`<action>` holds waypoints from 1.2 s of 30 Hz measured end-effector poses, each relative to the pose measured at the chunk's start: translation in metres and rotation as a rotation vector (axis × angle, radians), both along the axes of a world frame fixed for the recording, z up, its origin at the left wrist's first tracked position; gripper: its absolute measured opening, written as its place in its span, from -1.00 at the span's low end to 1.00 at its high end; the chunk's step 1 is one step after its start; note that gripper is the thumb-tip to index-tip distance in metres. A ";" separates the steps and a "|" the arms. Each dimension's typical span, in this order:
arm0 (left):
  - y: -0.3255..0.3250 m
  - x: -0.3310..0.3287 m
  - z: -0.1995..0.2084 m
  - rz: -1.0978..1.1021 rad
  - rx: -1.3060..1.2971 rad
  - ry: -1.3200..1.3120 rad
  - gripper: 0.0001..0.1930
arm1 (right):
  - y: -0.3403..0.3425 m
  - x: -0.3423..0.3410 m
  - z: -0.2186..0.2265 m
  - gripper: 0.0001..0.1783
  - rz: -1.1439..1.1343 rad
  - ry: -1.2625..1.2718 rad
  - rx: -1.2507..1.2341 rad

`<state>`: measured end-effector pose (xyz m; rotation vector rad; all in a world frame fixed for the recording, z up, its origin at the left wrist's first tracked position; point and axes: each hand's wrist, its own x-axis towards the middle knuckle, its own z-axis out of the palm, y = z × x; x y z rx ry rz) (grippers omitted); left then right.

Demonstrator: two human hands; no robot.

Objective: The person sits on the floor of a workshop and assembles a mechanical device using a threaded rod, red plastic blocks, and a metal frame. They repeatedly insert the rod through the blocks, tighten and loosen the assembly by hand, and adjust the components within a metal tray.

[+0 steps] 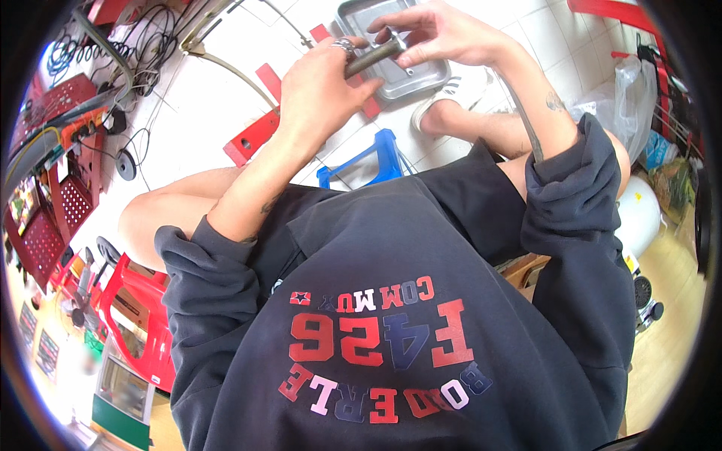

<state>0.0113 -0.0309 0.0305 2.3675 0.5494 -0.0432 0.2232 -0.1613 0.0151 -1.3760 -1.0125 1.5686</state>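
Note:
Above the floor, between my knees, my left hand [323, 86] is closed round a dark metal tube [371, 59]. A ring is on one of its fingers. My right hand [451, 36] has its thumb and curled fingers at the tube's far right end, where a shiny metal piece [394, 37] shows between them. Its exact kind is too small to tell. Beneath both hands lies a shallow grey metal tray [429, 79] on the floor, partly covered by the hands.
A red metal stand [254, 137] and a blue plastic stool [380, 158] are just below my hands. Black cables [143, 41] lie at the far left, near red perforated panels [75, 207]. A red plastic stool [139, 323] is at my left. Clear plastic bags [632, 98] hang at the right.

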 end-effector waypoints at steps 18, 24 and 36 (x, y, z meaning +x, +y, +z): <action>-0.011 0.011 -0.005 0.095 -0.029 0.021 -0.63 | -0.012 -0.001 0.000 -0.57 -0.053 -0.110 0.217; -0.011 0.012 -0.005 0.062 -0.064 -0.008 -0.70 | -0.008 -0.012 -0.001 -0.37 -0.170 -0.037 -0.200; -0.008 0.007 -0.006 -0.006 -0.025 -0.048 -0.73 | -0.003 0.000 -0.005 -0.24 -0.138 0.000 -0.131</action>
